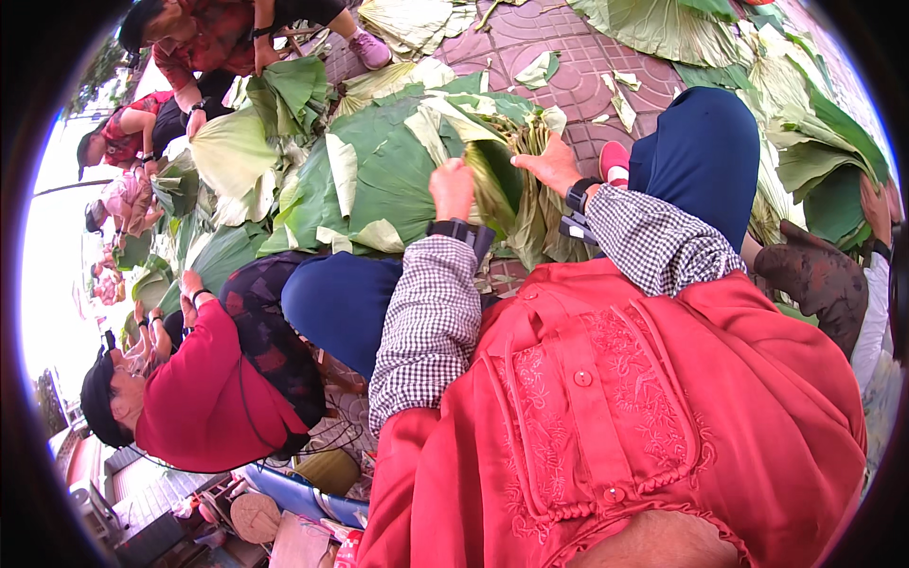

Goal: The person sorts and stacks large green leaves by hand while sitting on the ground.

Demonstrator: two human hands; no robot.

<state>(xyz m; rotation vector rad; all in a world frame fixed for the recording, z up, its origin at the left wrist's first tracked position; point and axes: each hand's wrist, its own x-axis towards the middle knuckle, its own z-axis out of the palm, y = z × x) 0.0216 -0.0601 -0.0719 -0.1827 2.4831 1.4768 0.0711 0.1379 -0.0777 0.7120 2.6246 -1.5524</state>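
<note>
Large green lotus leaves [383, 163] lie stacked and overlapping on the ground before me, some with pale undersides turned up. My left hand [453, 186] is closed on the edge of a yellow-green leaf [490, 188], which hangs folded between my hands. My right hand [550, 162] is at a gathered bundle of brownish, wilted leaves [534, 213], thumb spread towards the left; its fingers are partly hidden behind the bundle, so I cannot tell how firmly it holds. Both forearms wear checked sleeves and dark wrist straps.
Red patterned paving [589, 78] bears leaf scraps. Several people sit along the left, handling leaves; the nearest wears a red top [213, 397]. Another person's hands [877, 206] hold leaves at the far right. A pink shoe [371, 48] rests at the upper left. More leaves [781, 106] lie right.
</note>
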